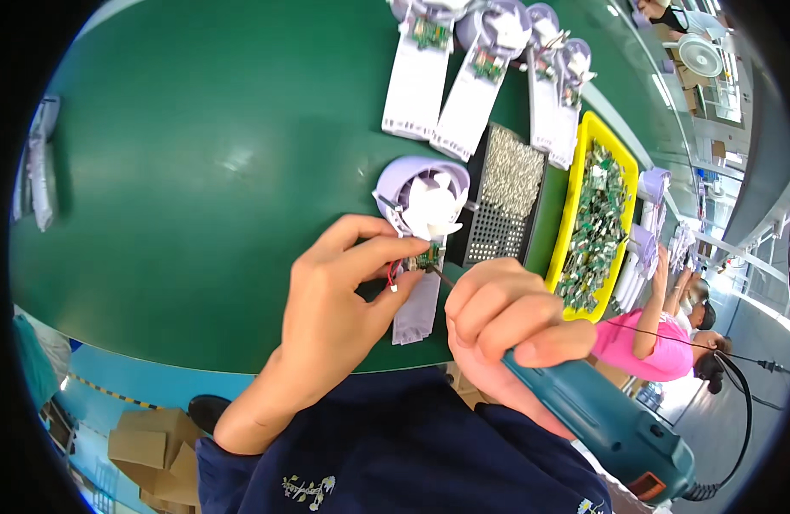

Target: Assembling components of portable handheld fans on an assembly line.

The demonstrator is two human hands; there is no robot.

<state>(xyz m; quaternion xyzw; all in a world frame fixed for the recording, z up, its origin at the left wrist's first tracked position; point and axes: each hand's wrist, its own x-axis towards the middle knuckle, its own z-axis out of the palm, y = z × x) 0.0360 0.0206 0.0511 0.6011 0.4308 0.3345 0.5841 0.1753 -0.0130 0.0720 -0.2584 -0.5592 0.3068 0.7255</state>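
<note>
A lilac handheld fan housing (416,321) lies open on the table, its white fan blades (433,206) pointing away from me. My left hand (331,291) pinches a small green circuit board (429,257) against the housing, thumb and fingers on its left side. Red and black wires with a white connector (394,288) hang beside the thumb. Wrapped round a teal electric screwdriver (605,411), my right hand (511,313) keeps its thin bit tilted toward the board. Whether the bit touches a screw is too small to tell.
Right of the fan lies a black perforated tray (498,236) heaped with screws (513,167). A yellow bin (556,270) of circuit boards stands beyond it. Several part-built fans (472,103) lie at the back. The screwdriver's black cable (746,428) curves up at right, near a co-worker in pink (648,347).
</note>
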